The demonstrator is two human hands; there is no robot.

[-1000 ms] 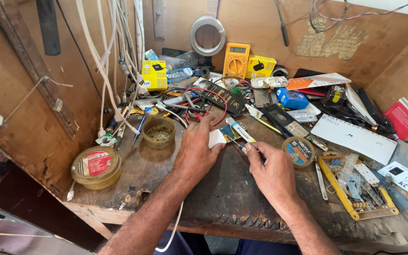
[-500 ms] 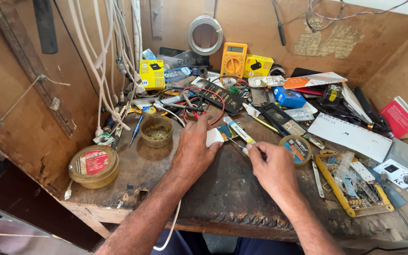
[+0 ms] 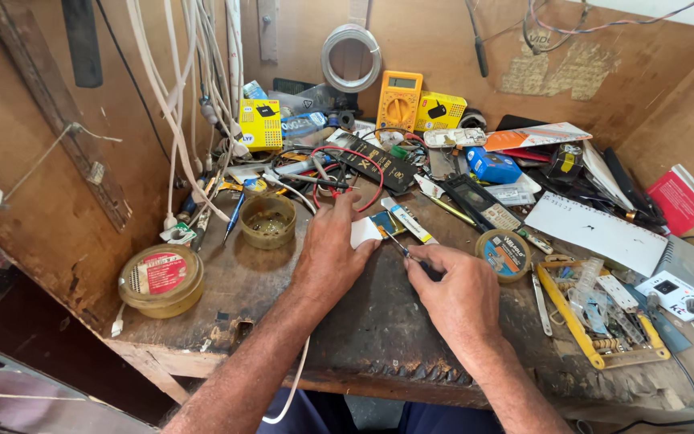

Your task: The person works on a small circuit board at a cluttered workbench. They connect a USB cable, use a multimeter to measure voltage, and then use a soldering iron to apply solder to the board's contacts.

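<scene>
My left hand (image 3: 329,253) rests on the worn wooden bench (image 3: 379,321), its fingers pinning a small white part (image 3: 365,232) with a blue circuit board (image 3: 387,223) beside it. My right hand (image 3: 458,291) is closed round a thin metal tool (image 3: 396,243) whose tip points at the white part. The tool's handle is hidden in the fist.
A yellow multimeter (image 3: 399,100) stands at the back. Around it lie a tangle of white cables (image 3: 202,120), a round amber tin (image 3: 161,279), an open amber pot (image 3: 267,220), a solder spool (image 3: 504,253), a white ruler-like board (image 3: 596,231), a yellow frame (image 3: 576,325) and a red box (image 3: 680,201).
Both hands have stayed on the small part; the right hand's tool tip has shifted slightly toward the white part. The view has drifted a little.
</scene>
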